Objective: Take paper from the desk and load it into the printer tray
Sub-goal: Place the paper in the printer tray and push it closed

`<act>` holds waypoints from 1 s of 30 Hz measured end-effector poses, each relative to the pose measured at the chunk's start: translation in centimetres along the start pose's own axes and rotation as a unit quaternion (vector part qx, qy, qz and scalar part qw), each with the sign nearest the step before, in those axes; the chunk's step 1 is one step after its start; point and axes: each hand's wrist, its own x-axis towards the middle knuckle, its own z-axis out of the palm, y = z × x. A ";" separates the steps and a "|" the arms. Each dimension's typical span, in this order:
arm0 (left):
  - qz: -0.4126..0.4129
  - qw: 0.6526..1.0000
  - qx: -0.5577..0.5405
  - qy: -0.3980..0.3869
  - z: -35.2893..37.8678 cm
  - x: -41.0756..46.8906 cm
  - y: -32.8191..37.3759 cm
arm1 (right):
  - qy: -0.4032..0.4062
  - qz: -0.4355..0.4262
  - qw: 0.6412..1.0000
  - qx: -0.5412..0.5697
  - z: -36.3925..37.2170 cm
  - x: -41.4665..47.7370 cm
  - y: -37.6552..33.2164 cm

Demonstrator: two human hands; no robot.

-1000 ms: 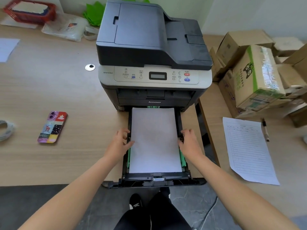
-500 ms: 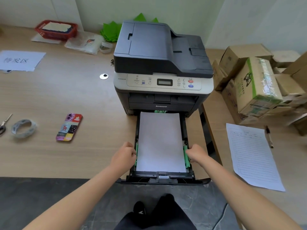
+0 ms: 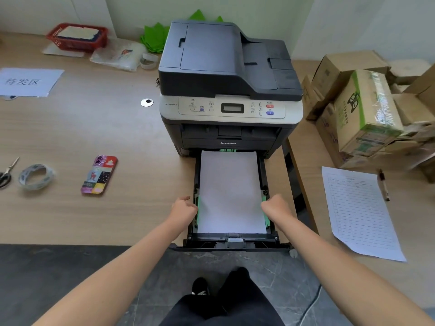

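One printer [image 3: 229, 90], one phone [image 3: 99, 174], one tape roll [image 3: 35, 176], one scissors [image 3: 7, 173], two hands [image 3: 184, 211], one basket [image 3: 76, 37].

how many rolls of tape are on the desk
2: one roll at the desk's left edge beside the scissors, one at the back, left of the printer. More may be hidden behind it.

White paper [image 3: 229, 191] stack flat in pulled-out black printer tray [image 3: 235, 242] below printer [image 3: 230, 90]
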 end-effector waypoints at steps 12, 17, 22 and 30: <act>0.119 0.973 0.197 0.016 0.2 -1.3 -0.2 | -0.079 -0.019 0.995 0.055 -3.0 -0.4 -1.0; 0.280 0.929 0.233 -0.056 0.8 -4.9 1.4 | -0.064 -0.099 0.989 0.084 -4.9 -1.4 -3.6; 0.337 0.790 0.483 -0.171 2.3 -6.2 -0.9 | -0.135 -0.164 0.977 0.005 -3.7 -3.3 -4.4; 0.403 0.688 0.600 -0.062 2.7 -4.3 0.9 | -0.118 -0.192 0.973 -0.044 -1.9 -4.0 -4.9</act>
